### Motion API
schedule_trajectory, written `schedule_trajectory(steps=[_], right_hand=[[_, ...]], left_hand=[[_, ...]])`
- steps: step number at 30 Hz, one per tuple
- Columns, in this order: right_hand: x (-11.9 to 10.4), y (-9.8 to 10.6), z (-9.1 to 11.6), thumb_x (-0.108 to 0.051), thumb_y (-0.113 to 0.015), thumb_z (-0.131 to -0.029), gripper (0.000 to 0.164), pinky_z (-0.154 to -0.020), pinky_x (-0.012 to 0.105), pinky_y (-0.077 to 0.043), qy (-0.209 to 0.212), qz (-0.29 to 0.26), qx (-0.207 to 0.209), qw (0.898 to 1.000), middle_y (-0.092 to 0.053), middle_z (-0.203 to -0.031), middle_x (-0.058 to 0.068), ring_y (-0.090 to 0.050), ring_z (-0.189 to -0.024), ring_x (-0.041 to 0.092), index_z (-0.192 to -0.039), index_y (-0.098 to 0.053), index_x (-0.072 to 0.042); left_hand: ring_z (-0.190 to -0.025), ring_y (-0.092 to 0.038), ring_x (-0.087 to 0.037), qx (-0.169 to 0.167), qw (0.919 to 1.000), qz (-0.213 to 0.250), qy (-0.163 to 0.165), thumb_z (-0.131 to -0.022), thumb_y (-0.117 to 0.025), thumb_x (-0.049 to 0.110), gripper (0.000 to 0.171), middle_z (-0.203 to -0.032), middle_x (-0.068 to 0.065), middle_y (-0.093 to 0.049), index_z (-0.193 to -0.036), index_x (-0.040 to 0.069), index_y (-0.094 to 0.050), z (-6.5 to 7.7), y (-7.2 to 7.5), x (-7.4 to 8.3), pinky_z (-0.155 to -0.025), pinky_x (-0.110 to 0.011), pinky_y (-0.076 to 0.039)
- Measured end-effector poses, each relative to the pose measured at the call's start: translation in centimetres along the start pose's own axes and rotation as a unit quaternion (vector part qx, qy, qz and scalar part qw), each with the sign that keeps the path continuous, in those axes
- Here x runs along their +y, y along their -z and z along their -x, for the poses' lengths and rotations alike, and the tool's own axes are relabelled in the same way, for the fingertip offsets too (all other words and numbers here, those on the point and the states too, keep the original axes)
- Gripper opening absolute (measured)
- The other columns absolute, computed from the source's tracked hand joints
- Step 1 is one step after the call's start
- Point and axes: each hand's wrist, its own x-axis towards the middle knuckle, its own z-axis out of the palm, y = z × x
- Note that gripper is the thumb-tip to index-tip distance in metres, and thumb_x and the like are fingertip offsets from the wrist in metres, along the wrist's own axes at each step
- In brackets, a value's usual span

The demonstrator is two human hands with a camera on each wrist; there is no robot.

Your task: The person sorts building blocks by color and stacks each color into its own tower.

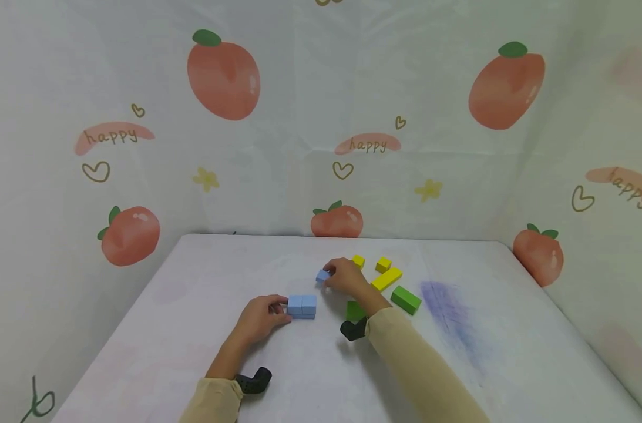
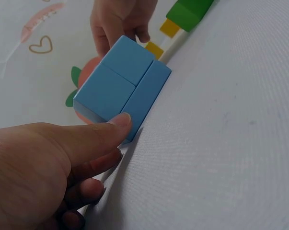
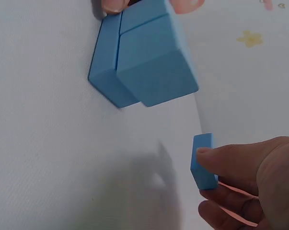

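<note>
Two light blue blocks (image 1: 302, 304) lie side by side on top of a flat blue block (image 1: 302, 316), a low stack on the table. At its left end is my left hand (image 1: 264, 317), the thumb (image 2: 119, 125) pressed to the lower block and the fingers curled around that end, partly hidden. Farther back and to the right, my right hand (image 1: 347, 276) pinches a small blue block (image 3: 204, 162) between thumb and fingers. In the right wrist view this block is apart from the stack.
Two small yellow blocks (image 1: 383, 264), a long yellow block (image 1: 386, 279) and a green block (image 1: 406, 299) lie to the right of my right hand. Another green block (image 1: 355, 311) is partly hidden under that wrist. A printed cloth (image 1: 294, 194) hangs behind the white table (image 1: 194, 282).
</note>
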Motion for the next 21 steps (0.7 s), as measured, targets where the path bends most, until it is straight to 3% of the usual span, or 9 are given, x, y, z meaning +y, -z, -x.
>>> schedule_trajectory(steps=[9, 21], right_hand=[[-1.3, 0.7, 1.5, -0.013, -0.075, -0.086, 0.031, -0.079, 0.032, -0.051, 0.056, -0.010, -0.015, 0.998, -0.064, -0.099, 0.002, -0.056, -0.091, 0.020, -0.115, -0.069, -0.008], [-2.5, -0.1, 2.6, -0.015, -0.077, -0.085, 0.030, -0.076, 0.029, -0.049, 0.097, 0.008, -0.024, 0.995, -0.063, -0.096, 0.000, -0.055, -0.089, 0.018, -0.114, -0.069, -0.009]], left_hand=[[-0.071, -0.049, -0.013, 0.000, 1.0000, -0.003, -0.002, -0.081, -0.078, 0.015, 0.032, -0.076, 0.008, -0.058, -0.111, 0.008, -0.070, 0.0, 0.1, 0.1, -0.068, -0.033, -0.041], [-0.071, -0.050, -0.014, 0.001, 1.0000, -0.004, 0.004, -0.081, -0.079, 0.016, 0.032, -0.075, 0.007, -0.057, -0.111, 0.009, -0.070, -0.1, -0.1, 0.0, -0.069, -0.034, -0.041]])
